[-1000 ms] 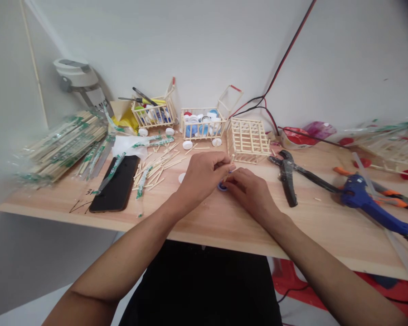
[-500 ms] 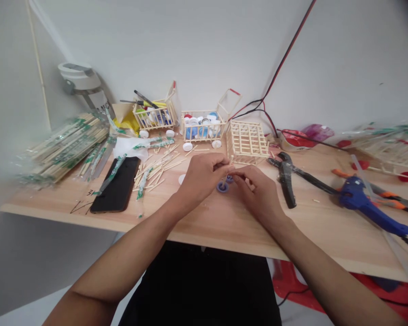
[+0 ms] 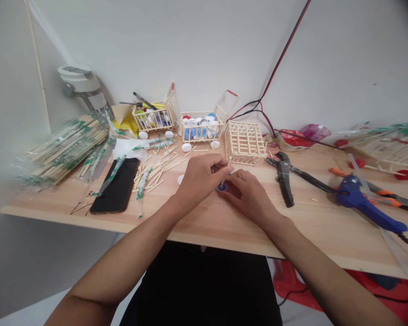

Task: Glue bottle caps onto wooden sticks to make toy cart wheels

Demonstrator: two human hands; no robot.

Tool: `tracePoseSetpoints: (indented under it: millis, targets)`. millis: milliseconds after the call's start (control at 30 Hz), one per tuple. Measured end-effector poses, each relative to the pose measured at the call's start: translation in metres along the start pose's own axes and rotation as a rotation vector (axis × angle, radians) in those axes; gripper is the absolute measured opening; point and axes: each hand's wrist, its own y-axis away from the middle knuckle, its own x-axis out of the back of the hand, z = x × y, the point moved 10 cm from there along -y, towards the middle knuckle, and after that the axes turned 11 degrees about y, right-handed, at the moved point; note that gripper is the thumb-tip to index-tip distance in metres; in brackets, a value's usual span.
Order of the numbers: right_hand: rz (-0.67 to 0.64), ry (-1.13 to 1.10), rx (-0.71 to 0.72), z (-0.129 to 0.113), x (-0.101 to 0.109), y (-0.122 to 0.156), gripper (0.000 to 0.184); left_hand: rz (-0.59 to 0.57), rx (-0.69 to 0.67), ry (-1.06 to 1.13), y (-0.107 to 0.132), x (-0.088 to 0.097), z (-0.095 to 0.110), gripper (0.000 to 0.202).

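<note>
**Thin stick (image 3: 229, 161) held at a blue cap (image 3: 220, 187), just in front of the slatted stick box (image 3: 246, 142)**

Nearest, the bare tabletop (image 3: 204, 222) spreads in front of the box. The right hand (image 3: 250, 192) lies forward of the box, its fingertips at the cap; whether they grip it or merely touch it, I cannot tell. The left hand (image 3: 204, 175), forward and to the left of the box, pinches the stick between thumb and forefinger. The stick leans slightly, its lower end down at the cap.

About level with the hands, a black phone (image 3: 120, 190) lies well left of the box and a blue glue gun (image 3: 348, 192) well right of it. Black-handled pliers (image 3: 285, 181) lie nearer the box, off its front right.

A little farther back, loose cut sticks (image 3: 156, 174) are scattered left of the box. Two small stick carts stand left of the box, the closer one (image 3: 200, 127) filled with bottle caps, the other (image 3: 153, 118) also loaded. Behind the box, red and black cables (image 3: 279, 65) climb the wall.
</note>
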Motion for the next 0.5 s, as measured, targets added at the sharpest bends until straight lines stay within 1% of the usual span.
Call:
tracePoseSetpoints:
  millis: [100, 267, 500]
  targets:
    - [-0.001, 0.022, 0.015, -0.003, -0.002, 0.000, 0.014, 0.003, 0.005, 0.006, 0.001, -0.001, 0.000, 0.009]
    - [0.027, 0.038, 0.021, -0.005, 0.000, 0.000, 0.015, 0.010, -0.005, 0.001, 0.001, 0.001, 0.002, 0.008]
    - [0.145, -0.062, 0.011, -0.002, 0.013, 0.001, 0.013, 0.016, -0.053, 0.022, 0.000, 0.003, 0.006, 0.011]
